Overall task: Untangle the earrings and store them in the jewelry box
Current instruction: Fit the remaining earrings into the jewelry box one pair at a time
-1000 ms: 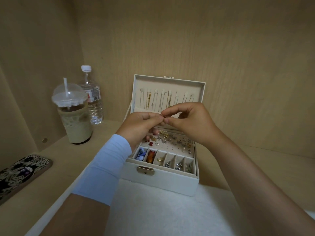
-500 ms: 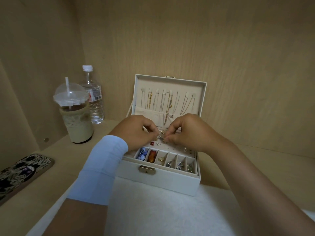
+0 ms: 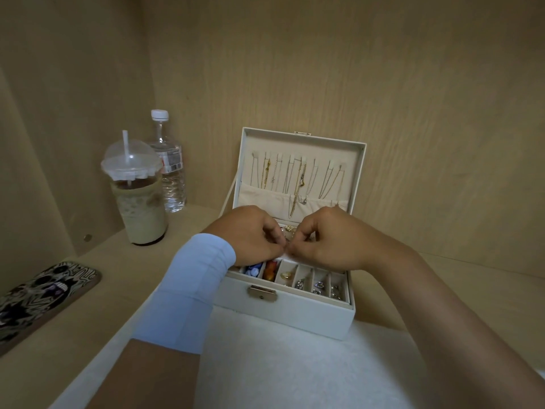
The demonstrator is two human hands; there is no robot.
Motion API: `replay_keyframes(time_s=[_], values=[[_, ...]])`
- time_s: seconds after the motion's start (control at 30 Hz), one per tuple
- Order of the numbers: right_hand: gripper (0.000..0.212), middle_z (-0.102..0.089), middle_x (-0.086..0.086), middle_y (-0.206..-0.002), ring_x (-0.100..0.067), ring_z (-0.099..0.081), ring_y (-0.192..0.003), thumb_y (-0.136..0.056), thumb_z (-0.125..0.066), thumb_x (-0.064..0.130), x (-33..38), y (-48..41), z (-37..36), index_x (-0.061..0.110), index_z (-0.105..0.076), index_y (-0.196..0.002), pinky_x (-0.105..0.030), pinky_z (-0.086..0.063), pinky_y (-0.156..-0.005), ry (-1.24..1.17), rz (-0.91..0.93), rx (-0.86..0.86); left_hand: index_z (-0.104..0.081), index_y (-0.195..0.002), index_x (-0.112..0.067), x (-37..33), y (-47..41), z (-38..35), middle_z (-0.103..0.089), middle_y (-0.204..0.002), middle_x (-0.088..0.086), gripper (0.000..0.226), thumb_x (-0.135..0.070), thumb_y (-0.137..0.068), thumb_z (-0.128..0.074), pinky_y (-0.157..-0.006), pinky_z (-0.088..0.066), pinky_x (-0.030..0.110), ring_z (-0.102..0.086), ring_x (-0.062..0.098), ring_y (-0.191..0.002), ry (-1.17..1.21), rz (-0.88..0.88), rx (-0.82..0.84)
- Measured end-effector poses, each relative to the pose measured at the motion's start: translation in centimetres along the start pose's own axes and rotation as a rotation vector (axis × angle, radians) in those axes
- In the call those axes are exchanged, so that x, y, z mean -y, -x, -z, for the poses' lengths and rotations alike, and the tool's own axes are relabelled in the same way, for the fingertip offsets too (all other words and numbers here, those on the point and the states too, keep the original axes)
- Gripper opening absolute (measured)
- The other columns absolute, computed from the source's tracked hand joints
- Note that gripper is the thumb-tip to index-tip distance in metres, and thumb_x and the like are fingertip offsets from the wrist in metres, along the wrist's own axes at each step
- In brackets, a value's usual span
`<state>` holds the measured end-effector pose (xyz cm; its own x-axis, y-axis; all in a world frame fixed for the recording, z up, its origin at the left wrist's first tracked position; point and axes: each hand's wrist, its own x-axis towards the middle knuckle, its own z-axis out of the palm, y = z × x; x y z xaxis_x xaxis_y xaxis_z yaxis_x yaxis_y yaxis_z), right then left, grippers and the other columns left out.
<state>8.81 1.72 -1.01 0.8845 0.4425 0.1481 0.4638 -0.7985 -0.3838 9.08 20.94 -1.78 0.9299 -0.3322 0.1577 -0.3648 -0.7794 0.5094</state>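
Head view: left hand (image 3: 250,234) and right hand (image 3: 330,240), fingertips pinched together over one jewelry box (image 3: 283,314); held item hidden.

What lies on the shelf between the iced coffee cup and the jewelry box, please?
In the head view, the shelf between cup and jewelry box is bare.

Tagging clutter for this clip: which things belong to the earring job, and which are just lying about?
Job: jewelry box, earrings in its tray, left hand, right hand.
Lying about: iced drink, water bottle, patterned phone, white mat.
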Motion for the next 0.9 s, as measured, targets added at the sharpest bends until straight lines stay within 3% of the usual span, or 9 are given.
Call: replay_keyframes(time_s=[0.23, 0.33, 0.43, 0.6, 0.8, 0.9], values=[[0.025, -0.075, 0.008, -0.080, -0.014, -0.069, -0.079, -0.091, -0.065, 0.045, -0.1, 0.1, 0.4, 0.028, -0.080, -0.082, -0.041, -0.059, -0.077, -0.105, -0.073, 0.009, -0.076, -0.084, -0.034, -0.1, 0.0, -0.1, -0.070, -0.090, -0.018, 0.011, -0.036, -0.084, -0.066, -0.078, -0.049, 0.021, -0.061, 0.003, -0.087, 0.027, 0.030, 0.010], [0.021, -0.075, 0.015, -0.083, -0.001, -0.068, -0.081, -0.091, -0.068, 0.042, -0.6, 0.9, 1.6, 0.026, -0.081, -0.085, -0.032, -0.057, -0.080, -0.188, -0.098, -0.087, -0.075, -0.083, -0.037, -0.5, 0.1, 0.0, -0.069, -0.088, -0.021, 0.010, -0.039, -0.084, -0.065, -0.081, -0.051, 0.024, -0.061, 0.001, -0.087, 0.054, 0.019, -0.017], [0.016, -0.075, 0.013, -0.082, 0.008, -0.062, -0.069, -0.091, -0.070, 0.035, -1.6, 2.6, 3.1, 0.024, -0.081, -0.088, -0.018, -0.046, -0.070, -0.200, -0.089, -0.133, -0.074, -0.078, -0.039, -1.7, 0.2, -0.3, -0.069, -0.085, -0.024, 0.010, -0.039, -0.084, -0.066, -0.079, -0.049, 0.020, -0.060, -0.002, -0.085, 0.110, -0.034, -0.087], [0.013, -0.073, 0.009, -0.076, 0.008, -0.053, -0.052, -0.090, -0.072, 0.028, -5.1, 6.9, 5.2, 0.019, -0.080, -0.085, -0.008, -0.037, -0.057, -0.170, -0.147, -0.182, -0.074, -0.083, -0.035, -6.3, -0.2, -2.9, -0.069, -0.088, -0.022, 0.006, -0.037, -0.084, -0.068, -0.082, -0.048, 0.021, -0.061, -0.002, -0.085, 0.215, -0.153, -0.126], [0.007, -0.072, 0.011, -0.080, 0.012, -0.055, -0.056, -0.089, -0.073, 0.020, -9.0, 12.0, 7.4, 0.019, -0.080, -0.090, -0.004, -0.039, -0.059, -0.080, -0.235, -0.075, -0.075, -0.089, -0.031, -12.8, -1.7, -7.0, -0.067, -0.081, -0.019, 0.009, -0.035, -0.084, -0.068, -0.078, -0.051, 0.023, -0.060, 0.001, -0.075, 0.148, -0.263, 0.000], [0.017, -0.073, 0.010, -0.081, 0.010, -0.057, -0.060, -0.084, -0.073, 0.012, -10.9, 14.0, 8.0, 0.029, -0.078, -0.085, -0.005, -0.042, -0.062, -0.024, -0.299, 0.031, -0.074, -0.090, -0.031, -15.1, -2.5, -9.6, -0.067, -0.080, -0.019, 0.009, -0.032, -0.083, -0.070, -0.069, -0.046, 0.018, -0.055, -0.004, -0.065, 0.103, -0.281, 0.094]])
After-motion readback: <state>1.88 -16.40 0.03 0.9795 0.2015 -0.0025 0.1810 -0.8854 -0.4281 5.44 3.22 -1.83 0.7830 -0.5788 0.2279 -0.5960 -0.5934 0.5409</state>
